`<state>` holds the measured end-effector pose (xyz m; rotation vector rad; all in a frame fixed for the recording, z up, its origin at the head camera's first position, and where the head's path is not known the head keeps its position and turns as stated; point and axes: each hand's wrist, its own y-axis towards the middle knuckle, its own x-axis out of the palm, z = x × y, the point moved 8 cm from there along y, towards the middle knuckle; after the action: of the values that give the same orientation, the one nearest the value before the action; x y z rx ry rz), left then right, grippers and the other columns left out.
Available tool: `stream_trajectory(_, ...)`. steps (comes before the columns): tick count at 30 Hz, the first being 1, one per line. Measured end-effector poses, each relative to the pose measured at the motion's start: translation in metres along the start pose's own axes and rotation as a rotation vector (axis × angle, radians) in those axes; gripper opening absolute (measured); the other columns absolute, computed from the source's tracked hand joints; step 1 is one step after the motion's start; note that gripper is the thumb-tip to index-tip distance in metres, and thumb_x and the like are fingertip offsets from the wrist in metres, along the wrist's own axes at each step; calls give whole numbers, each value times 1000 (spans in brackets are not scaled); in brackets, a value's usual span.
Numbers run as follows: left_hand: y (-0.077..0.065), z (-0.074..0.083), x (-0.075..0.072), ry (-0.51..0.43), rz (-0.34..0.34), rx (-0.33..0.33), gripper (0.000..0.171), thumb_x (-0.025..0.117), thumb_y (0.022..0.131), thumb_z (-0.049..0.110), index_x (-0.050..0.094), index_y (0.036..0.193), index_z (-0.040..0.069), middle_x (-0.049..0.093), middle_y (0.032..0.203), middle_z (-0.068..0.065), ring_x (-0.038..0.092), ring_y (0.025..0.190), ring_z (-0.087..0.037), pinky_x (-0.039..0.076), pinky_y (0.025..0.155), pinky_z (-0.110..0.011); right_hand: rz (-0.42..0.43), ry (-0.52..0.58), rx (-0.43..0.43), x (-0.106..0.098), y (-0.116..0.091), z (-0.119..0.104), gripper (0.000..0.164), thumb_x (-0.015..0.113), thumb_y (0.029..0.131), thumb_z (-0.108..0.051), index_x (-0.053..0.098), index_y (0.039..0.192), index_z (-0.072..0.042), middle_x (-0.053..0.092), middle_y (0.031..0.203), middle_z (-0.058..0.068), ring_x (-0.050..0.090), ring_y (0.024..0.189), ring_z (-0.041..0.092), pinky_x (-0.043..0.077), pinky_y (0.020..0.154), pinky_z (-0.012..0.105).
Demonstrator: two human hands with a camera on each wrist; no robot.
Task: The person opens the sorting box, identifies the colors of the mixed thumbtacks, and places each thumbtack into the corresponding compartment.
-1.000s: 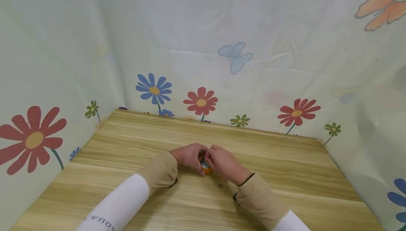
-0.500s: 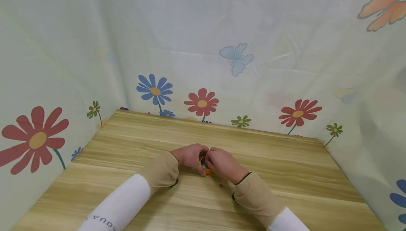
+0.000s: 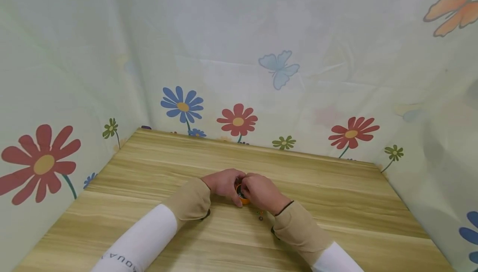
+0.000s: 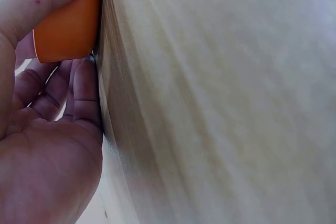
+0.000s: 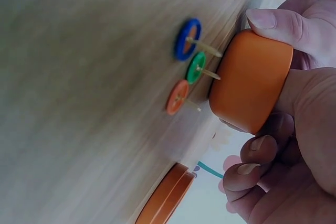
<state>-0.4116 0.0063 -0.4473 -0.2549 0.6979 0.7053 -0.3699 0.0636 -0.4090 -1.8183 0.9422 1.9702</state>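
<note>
My left hand (image 3: 225, 185) grips a small round orange container (image 5: 252, 80), thumb on its near side and fingers round the far side. In the left wrist view the container (image 4: 68, 30) stands against the wood tabletop. My right hand (image 3: 263, 191) is at its open top, thumb and forefinger dipping inside, other fingers curled. The rim hides those fingertips, so I cannot tell whether they hold anything. Beside the container, in the right wrist view, a blue thumbtack (image 5: 181, 40), a green thumbtack (image 5: 195, 68) and an orange thumbtack (image 5: 176, 98) lie on their heads, points up.
An orange lid-like piece (image 5: 165, 195) lies on the table at the bottom of the right wrist view. The wood-grain tabletop (image 3: 179, 151) runs back to a hanging cloth (image 3: 224, 35) printed with flowers and butterflies, which also encloses both sides.
My right hand and sleeve have shifted slightly left, with the wrist lower and the fingertips further over the container. My left hand keeps its grip in the same place.
</note>
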Motion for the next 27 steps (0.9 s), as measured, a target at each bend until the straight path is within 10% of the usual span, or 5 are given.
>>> stream_trajectory(27,0,3,0,-19,-10,5,51,88,62,12,61,104,18,62,93,10,57,82,-11,47,73,-25,-14,17,20,2,4,3,27,65,84,-5,56,63,-20,44,66,-7,42,56,8,38,52,24)
